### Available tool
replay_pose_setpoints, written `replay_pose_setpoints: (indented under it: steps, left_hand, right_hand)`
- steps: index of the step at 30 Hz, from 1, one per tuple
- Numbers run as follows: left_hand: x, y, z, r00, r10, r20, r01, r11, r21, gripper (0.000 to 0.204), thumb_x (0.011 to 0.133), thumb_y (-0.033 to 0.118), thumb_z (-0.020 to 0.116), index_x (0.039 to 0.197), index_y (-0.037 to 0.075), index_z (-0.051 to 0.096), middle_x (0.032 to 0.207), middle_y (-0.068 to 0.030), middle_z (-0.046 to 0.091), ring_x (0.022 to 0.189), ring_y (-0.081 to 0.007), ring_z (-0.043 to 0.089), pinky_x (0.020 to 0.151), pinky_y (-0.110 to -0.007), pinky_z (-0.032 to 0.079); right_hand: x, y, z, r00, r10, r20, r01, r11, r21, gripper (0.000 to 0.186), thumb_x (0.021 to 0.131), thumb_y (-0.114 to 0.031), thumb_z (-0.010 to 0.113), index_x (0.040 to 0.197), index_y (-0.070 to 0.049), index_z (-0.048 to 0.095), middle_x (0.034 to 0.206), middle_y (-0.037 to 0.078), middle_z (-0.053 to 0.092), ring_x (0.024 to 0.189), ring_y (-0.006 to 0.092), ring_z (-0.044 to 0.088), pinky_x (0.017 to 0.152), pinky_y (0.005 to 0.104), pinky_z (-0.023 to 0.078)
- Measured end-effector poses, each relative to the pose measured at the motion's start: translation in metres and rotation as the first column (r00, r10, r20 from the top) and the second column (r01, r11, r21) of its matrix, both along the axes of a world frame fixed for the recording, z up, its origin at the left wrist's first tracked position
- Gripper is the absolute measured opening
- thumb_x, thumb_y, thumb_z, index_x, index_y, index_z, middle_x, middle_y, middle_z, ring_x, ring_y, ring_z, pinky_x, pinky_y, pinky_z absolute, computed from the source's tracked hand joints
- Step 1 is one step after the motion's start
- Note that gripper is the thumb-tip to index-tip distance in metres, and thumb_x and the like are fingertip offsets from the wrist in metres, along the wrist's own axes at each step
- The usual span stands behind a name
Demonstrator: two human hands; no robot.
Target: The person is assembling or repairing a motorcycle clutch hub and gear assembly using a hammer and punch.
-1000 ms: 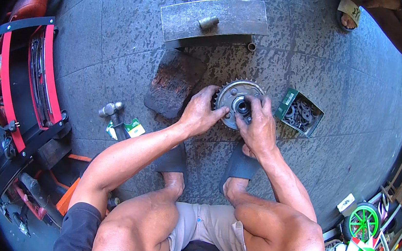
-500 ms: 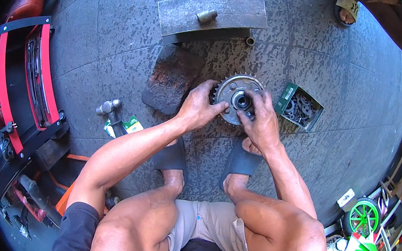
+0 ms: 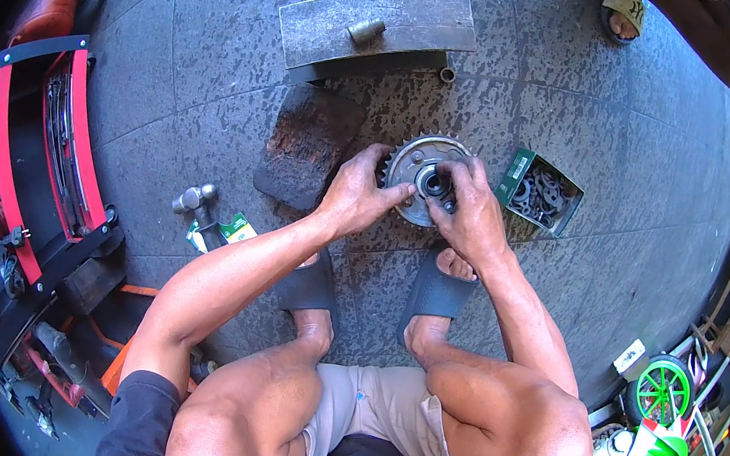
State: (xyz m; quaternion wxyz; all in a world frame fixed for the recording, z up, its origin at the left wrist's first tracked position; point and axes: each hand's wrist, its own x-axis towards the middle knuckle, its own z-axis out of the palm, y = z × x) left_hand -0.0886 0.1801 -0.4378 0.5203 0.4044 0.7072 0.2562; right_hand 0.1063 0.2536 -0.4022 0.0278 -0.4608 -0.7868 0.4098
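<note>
1. Only the view slid a bit; the toothed wheel (image 3: 415, 162) stays between the left hand (image 3: 354, 187) and right hand (image 3: 475, 217).
2. The left hand pinches its left edge. The right thumb and fingers curl around its middle ring (image 3: 424, 181).
3. Just left of the left hand: a dark block (image 3: 306, 151). Right of the right hand: a green box (image 3: 512, 174) of metal bits (image 3: 546, 196).
4. Farther left: a hammer (image 3: 194, 199).

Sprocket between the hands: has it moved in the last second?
No: judged against the green parts box, the sprocket shows no clear shift either way.

There are one sprocket (image 3: 405, 166), one hammer (image 3: 194, 199), two slippers (image 3: 442, 295) (plus one sandal (image 3: 624, 3)).
</note>
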Motion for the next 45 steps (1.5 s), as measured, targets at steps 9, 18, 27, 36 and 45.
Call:
replay_pose_setpoints:
  steps: [9, 18, 27, 36, 45]
  left_hand:
    - [0.006, 0.014, 0.007, 0.996, -0.017, -0.086, 0.015, 1.0, -0.024, 0.078, 0.076, 0.037, 0.087, 0.13, -0.01, 0.055, 0.118, -0.031, 0.067, 0.113, -0.0413, 0.067, 0.097, -0.046, 0.052]
    - [0.002, 0.008, -0.008, 1.0, -0.015, 0.007, 0.016, 0.998, -0.062, 0.084, 0.077, 0.041, 0.087, 0.133, -0.009, 0.051, 0.121, -0.0327, 0.066, 0.117, -0.0418, 0.065, 0.099, -0.045, 0.051]
    - [-0.005, 0.008, -0.012, 0.997, -0.026, 0.076, 0.031, 0.997, -0.069, 0.077, 0.08, 0.031, 0.085, 0.135, -0.01, 0.05, 0.123, -0.032, 0.066, 0.118, -0.0397, 0.065, 0.102, -0.044, 0.05]
    - [-0.004, 0.008, -0.014, 0.995, -0.024, 0.095, 0.031, 0.997, -0.071, 0.078, 0.08, 0.029, 0.087, 0.135, -0.011, 0.049, 0.124, -0.0291, 0.065, 0.116, -0.0335, 0.065, 0.102, -0.041, 0.05]
    - [-0.004, 0.008, -0.012, 0.993, -0.016, 0.114, 0.026, 0.996, -0.087, 0.077, 0.08, 0.03, 0.086, 0.134, -0.011, 0.05, 0.123, -0.0312, 0.065, 0.117, -0.0375, 0.065, 0.101, -0.044, 0.05]
  right_hand:
    - [0.013, -0.002, 0.0, 0.999, -0.036, 0.007, 0.035, 0.994, 0.101, 0.048, 0.079, -0.01, 0.08, 0.122, -0.005, 0.06, 0.119, 0.018, 0.058, 0.111, 0.0395, 0.062, 0.092, 0.0466, 0.054]
    - [0.007, -0.016, 0.002, 0.997, 0.066, 0.035, -0.072, 0.973, 0.219, 0.029, 0.082, -0.015, 0.078, 0.108, -0.008, 0.069, 0.11, 0.015, 0.061, 0.102, 0.0355, 0.063, 0.086, 0.0443, 0.053]
    - [0.009, -0.015, -0.004, 0.998, 0.032, -0.046, -0.021, 0.977, 0.212, 0.018, 0.085, -0.013, 0.074, 0.101, -0.007, 0.069, 0.101, 0.013, 0.062, 0.097, 0.0359, 0.063, 0.082, 0.0458, 0.051]
    - [0.003, -0.012, 0.003, 0.997, 0.077, 0.015, -0.078, 0.971, 0.226, 0.017, 0.085, -0.01, 0.073, 0.1, -0.004, 0.069, 0.099, 0.015, 0.06, 0.097, 0.0363, 0.062, 0.083, 0.047, 0.052]
    - [0.001, -0.001, 0.004, 0.989, 0.147, 0.028, -0.149, 0.98, 0.133, 0.016, 0.085, -0.01, 0.073, 0.098, -0.002, 0.07, 0.099, 0.015, 0.061, 0.098, 0.0361, 0.064, 0.083, 0.0457, 0.054]
